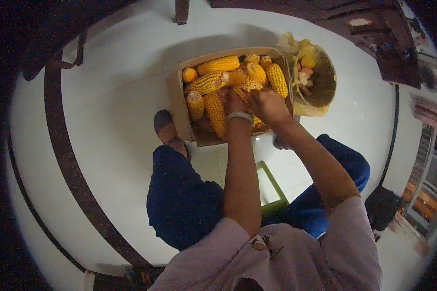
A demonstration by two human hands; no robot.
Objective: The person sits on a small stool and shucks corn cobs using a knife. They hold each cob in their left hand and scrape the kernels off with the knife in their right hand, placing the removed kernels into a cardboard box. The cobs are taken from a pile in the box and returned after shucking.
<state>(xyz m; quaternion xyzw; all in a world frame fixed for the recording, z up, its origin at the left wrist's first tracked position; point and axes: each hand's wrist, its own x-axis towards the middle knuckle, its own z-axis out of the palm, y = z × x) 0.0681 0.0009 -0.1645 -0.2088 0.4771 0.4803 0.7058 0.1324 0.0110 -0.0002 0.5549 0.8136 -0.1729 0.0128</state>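
Observation:
Both hands meet over a cardboard box of dried corn ears, in the head view. My left hand, with a pale band at its wrist, grips a corn ear that is mostly covered by the fingers. Against that same ear press the curled fingers of my right hand; their exact hold is partly hidden. Whole yellow ears surround the hands: one corn ear along the far side, another ear beside my left wrist, and an upright ear at the right wall. Loose kernels lie among them.
A bin lined with a yellow plastic bag touches or nearly touches the box's right side, with pale scraps inside. My slippered foot is left of the box. A green stool shows between my knees. Dark wooden furniture stands at upper right.

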